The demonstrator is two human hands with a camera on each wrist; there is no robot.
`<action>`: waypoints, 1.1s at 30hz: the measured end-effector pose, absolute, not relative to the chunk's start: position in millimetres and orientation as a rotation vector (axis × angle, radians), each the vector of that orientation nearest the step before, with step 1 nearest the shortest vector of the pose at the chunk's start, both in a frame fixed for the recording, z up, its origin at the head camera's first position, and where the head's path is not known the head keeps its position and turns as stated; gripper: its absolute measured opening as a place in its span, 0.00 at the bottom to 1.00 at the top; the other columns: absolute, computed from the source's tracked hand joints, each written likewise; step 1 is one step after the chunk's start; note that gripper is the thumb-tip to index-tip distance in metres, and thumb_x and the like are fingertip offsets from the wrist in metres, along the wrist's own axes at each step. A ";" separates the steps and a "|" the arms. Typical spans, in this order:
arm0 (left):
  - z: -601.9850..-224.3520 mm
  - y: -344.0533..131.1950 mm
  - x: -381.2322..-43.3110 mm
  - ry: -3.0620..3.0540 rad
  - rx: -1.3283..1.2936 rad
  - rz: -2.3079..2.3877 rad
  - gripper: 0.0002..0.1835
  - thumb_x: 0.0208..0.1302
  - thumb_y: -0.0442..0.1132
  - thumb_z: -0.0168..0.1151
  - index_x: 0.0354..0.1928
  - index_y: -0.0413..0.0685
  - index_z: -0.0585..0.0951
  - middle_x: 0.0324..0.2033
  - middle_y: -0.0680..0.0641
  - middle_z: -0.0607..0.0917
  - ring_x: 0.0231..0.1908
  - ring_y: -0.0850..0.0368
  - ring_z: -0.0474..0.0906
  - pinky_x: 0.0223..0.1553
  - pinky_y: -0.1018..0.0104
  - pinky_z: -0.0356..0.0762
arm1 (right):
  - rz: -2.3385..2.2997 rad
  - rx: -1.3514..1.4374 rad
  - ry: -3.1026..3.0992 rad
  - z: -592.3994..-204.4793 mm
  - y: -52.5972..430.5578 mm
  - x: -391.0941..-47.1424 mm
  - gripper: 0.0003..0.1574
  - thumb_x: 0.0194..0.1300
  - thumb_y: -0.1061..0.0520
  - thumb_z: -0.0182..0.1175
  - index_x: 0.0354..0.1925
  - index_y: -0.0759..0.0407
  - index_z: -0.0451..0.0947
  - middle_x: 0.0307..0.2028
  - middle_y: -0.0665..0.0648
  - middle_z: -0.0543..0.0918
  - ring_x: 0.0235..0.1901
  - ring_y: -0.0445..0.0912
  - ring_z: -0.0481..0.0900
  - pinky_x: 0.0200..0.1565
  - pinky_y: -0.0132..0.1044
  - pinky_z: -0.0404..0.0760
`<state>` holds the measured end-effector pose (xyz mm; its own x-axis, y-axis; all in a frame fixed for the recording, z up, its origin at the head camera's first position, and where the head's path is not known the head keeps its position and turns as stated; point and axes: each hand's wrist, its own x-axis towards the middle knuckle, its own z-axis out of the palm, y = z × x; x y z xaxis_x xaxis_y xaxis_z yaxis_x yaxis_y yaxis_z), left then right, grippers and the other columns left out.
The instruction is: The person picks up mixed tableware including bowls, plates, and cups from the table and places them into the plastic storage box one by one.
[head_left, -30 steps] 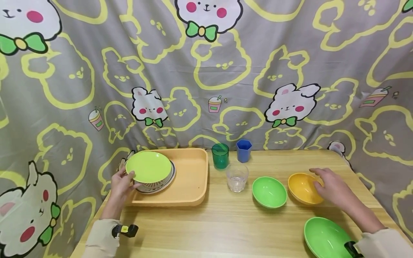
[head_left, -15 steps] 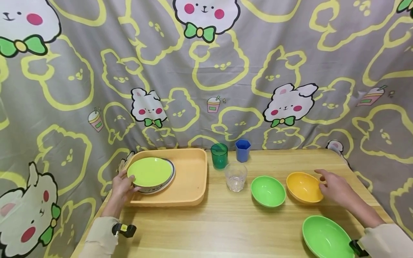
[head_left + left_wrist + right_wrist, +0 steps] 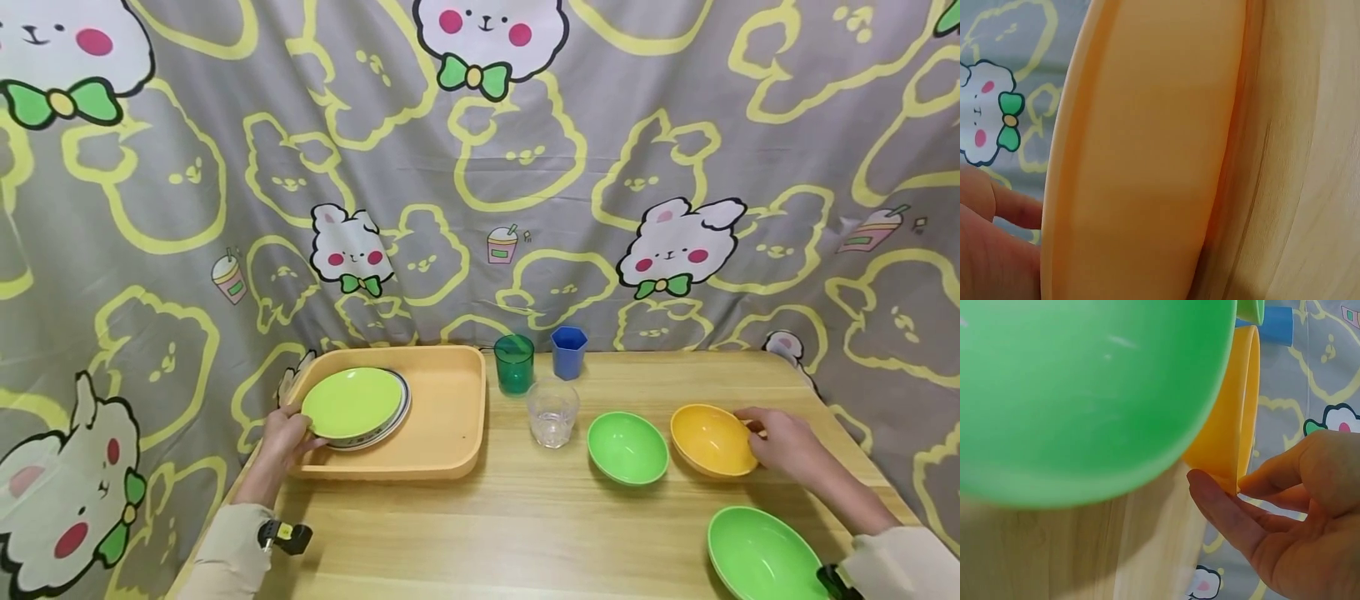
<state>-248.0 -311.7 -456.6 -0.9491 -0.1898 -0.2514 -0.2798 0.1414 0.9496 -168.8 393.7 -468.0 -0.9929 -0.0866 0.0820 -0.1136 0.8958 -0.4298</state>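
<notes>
Right of center, the orange bowl (image 3: 712, 442) is on the table (image 3: 525, 517), right hand (image 3: 783, 442) pinching its rim. Over center-left, the lime plate (image 3: 352, 404) looks done, stacked in the tray (image 3: 442, 408); left hand (image 3: 285, 437) is at its edge, can't tell if gripping. Two green bowls (image 3: 627, 448) and three cups (image 3: 514, 367) are still outside.

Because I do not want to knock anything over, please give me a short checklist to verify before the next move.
1. Right hand pinches the yellow bowl at its rim: ok.
2. That bowl is empty inside: ok.
3. Lime plate lies over the other dishes in the tray: ok.
4. Left hand is free of that plate: cannot tell, its fingers are partly hidden.
5. Straight way from bowl to tray: not ok, small green bowl and clear glass stand between.
</notes>
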 end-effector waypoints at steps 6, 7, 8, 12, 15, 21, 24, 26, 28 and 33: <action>-450.3 -311.5 -248.2 2.338 -0.418 1.823 0.28 0.78 0.32 0.42 0.72 0.20 0.52 0.48 0.25 0.71 0.35 0.52 0.75 0.43 0.63 0.87 | 0.728 0.128 -3.011 -466.5 393.6 -169.0 0.25 0.57 0.72 0.58 0.53 0.84 0.73 0.36 0.75 0.84 0.32 0.58 0.82 0.26 0.37 0.77; -449.0 -310.7 -248.2 2.328 -0.402 1.819 0.28 0.79 0.33 0.43 0.71 0.20 0.53 0.48 0.28 0.70 0.39 0.49 0.75 0.47 0.60 0.86 | 0.737 0.126 -3.014 -466.5 393.8 -168.9 0.25 0.57 0.72 0.58 0.54 0.84 0.73 0.35 0.74 0.83 0.31 0.56 0.81 0.25 0.36 0.77; -447.6 -309.6 -248.4 2.320 -0.398 1.816 0.27 0.79 0.33 0.43 0.69 0.20 0.53 0.49 0.29 0.69 0.45 0.45 0.73 0.51 0.57 0.85 | 0.746 0.119 -3.018 -466.1 393.7 -168.9 0.26 0.57 0.72 0.58 0.54 0.84 0.72 0.35 0.73 0.84 0.30 0.54 0.80 0.24 0.35 0.76; -442.6 -306.9 -249.5 2.257 -0.381 1.843 0.35 0.80 0.36 0.41 0.75 0.23 0.40 0.73 0.31 0.37 0.72 0.36 0.42 0.68 0.43 0.70 | 0.802 0.084 -3.033 -465.7 393.4 -168.5 0.27 0.57 0.72 0.58 0.56 0.83 0.71 0.34 0.72 0.84 0.29 0.52 0.81 0.23 0.35 0.79; -441.3 -307.5 -249.9 2.236 -0.368 1.829 0.39 0.80 0.37 0.41 0.76 0.26 0.33 0.76 0.30 0.27 0.76 0.36 0.30 0.72 0.40 0.61 | 0.838 0.060 -3.052 -466.0 394.1 -167.5 0.28 0.57 0.71 0.58 0.56 0.83 0.70 0.33 0.71 0.84 0.28 0.51 0.81 0.23 0.35 0.81; -440.3 -311.7 -249.4 2.188 -0.317 1.810 0.43 0.82 0.37 0.40 0.73 0.33 0.19 0.73 0.36 0.13 0.75 0.37 0.15 0.74 0.38 0.55 | 0.869 0.056 -3.044 -467.0 396.2 -166.6 0.27 0.57 0.70 0.60 0.54 0.83 0.71 0.31 0.68 0.84 0.28 0.50 0.82 0.23 0.36 0.83; -440.3 -313.5 -249.7 2.181 -0.307 1.799 0.43 0.82 0.38 0.41 0.73 0.32 0.20 0.73 0.34 0.14 0.76 0.35 0.18 0.74 0.37 0.53 | 0.885 0.049 -3.044 -467.5 396.8 -166.6 0.26 0.57 0.70 0.60 0.53 0.84 0.72 0.32 0.68 0.85 0.28 0.51 0.83 0.23 0.36 0.84; -440.7 -314.2 -250.0 2.182 -0.303 1.790 0.42 0.82 0.38 0.40 0.73 0.29 0.21 0.74 0.31 0.18 0.77 0.34 0.25 0.74 0.36 0.53 | 0.894 0.047 -3.043 -467.6 396.7 -166.4 0.26 0.57 0.70 0.60 0.53 0.84 0.72 0.32 0.69 0.85 0.28 0.51 0.84 0.23 0.37 0.85; -441.1 -314.7 -249.8 2.183 -0.303 1.781 0.41 0.82 0.38 0.39 0.74 0.28 0.23 0.75 0.29 0.22 0.77 0.34 0.32 0.74 0.37 0.54 | 0.899 0.045 -3.043 -467.0 396.3 -166.3 0.25 0.57 0.70 0.60 0.53 0.84 0.72 0.33 0.70 0.84 0.28 0.52 0.84 0.23 0.37 0.85; -441.6 -316.3 -248.9 2.198 -0.288 1.761 0.41 0.82 0.39 0.39 0.74 0.27 0.24 0.76 0.27 0.26 0.77 0.33 0.36 0.74 0.37 0.54 | 0.930 0.043 -3.031 -464.6 396.5 -165.6 0.25 0.61 0.69 0.59 0.53 0.86 0.71 0.34 0.73 0.83 0.28 0.52 0.85 0.23 0.38 0.86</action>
<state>-248.9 -316.3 -441.6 -0.9318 0.0358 -0.3612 -0.3447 0.2244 0.9115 -165.6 396.5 -464.6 -0.9992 -0.0348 -0.0201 -0.0175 0.8275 -0.5612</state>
